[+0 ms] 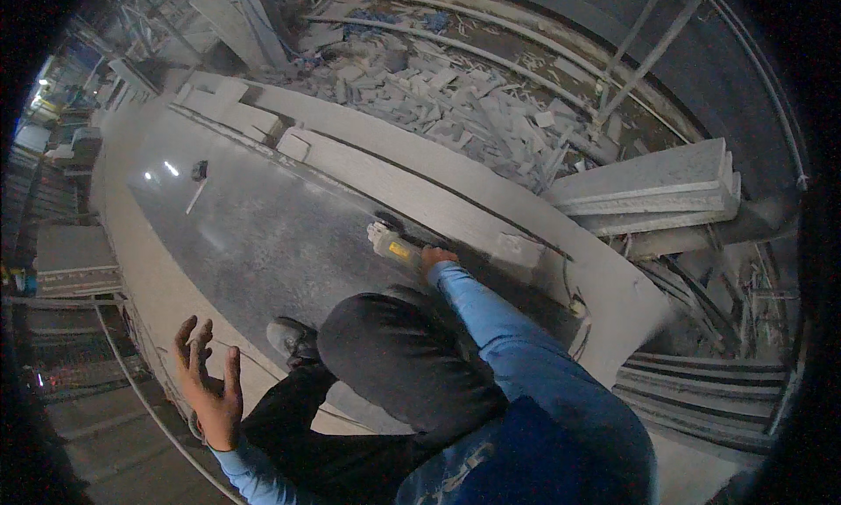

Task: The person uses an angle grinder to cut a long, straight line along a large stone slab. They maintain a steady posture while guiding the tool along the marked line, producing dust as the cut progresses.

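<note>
My right hand (435, 258) is closed round the rear of an angle grinder (399, 249) with a pale head and a yellow label. Its dark disc sits by the far edge of a large dark stone slab (263, 216), next to a long pale strip of stone (377, 181). My left hand (210, 382) is raised off to the left, fingers spread, holding nothing. Below it lies pale, dusty surface. My bent knee and one shoe (292, 339) are over the slab between the two hands. Whether the disc touches the stone is hard to tell.
A small dark object (200, 169) and a thin light stick (195, 197) lie on the slab's left part. Beyond is a heap of broken stone pieces (438, 102). Stacked stone slabs (648, 190) stand at right, another stack (77, 260) at left. A cable (578, 299) lies near the slab's right end.
</note>
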Motion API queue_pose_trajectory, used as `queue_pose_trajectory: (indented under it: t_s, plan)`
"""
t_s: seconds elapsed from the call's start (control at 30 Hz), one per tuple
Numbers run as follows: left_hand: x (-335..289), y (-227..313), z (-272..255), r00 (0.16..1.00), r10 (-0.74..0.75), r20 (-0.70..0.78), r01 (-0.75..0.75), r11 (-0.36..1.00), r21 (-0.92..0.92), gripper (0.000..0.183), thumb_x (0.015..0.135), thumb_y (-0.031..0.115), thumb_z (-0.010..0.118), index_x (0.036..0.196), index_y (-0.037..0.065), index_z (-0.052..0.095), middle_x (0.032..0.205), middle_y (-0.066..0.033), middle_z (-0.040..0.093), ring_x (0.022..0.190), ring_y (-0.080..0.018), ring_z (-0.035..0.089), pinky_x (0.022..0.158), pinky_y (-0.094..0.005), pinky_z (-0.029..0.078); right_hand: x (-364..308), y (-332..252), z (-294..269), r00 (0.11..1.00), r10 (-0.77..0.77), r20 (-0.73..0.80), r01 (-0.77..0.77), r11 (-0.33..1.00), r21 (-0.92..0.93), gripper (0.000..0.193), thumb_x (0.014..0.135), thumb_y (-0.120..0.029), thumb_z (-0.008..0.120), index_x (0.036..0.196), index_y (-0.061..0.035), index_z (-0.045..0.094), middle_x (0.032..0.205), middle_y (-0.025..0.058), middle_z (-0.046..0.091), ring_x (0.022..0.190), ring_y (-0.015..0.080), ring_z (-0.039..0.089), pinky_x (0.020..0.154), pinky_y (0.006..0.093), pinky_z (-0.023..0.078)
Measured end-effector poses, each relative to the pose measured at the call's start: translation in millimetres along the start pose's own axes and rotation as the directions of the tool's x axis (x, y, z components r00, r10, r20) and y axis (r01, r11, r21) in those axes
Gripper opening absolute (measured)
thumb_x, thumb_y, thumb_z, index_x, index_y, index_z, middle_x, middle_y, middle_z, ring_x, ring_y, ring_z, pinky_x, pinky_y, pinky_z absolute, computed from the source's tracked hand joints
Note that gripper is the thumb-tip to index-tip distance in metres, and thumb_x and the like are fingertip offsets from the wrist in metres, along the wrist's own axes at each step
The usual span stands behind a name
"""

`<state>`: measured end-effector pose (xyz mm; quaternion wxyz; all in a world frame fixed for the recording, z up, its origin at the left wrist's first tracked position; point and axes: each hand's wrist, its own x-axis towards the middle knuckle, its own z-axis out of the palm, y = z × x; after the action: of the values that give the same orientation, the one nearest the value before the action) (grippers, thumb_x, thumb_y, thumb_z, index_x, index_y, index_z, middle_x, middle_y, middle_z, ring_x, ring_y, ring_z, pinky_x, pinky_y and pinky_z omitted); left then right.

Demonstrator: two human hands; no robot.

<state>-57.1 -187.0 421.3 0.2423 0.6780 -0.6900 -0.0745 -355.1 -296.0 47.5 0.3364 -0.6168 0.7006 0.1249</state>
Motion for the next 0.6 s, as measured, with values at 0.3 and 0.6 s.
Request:
queue_pose_trajectory:
  t_s: [0.3,0.6]
  plan:
    - [0,5,-3,0.999,-0.037,-0.008,0.037,0.999,-0.038,0.037,0.078,0.007,0.064,0.113,0.001,0.054,0.125,-0.0137,0.044,0.105,-0.0273,0.051,0.084,-0.0365,0.042,-18,-23,-37,0.994,-0.050,0.094,0.051,0.999,-0.013,0.034,0.077,-0.024,0.061,0.104,-0.0030,0.058,0.109,0.0173,0.060,0.103,0.0306,0.057,0.084,0.0427,0.048]
    - [4,-8,-9,0.998,0.055,-0.029,-0.054,0.997,0.046,0.035,0.081,0.009,0.060,0.115,0.007,0.053,0.129,-0.0091,0.043,0.105,-0.0236,0.051,0.085,-0.0356,0.042,-12,49,33,0.999,0.053,0.008,-0.053,0.998,-0.015,0.060,0.068,-0.030,0.072,0.116,-0.0027,0.047,0.109,0.0183,0.059,0.102,0.0327,0.057,0.085,0.0435,0.047]
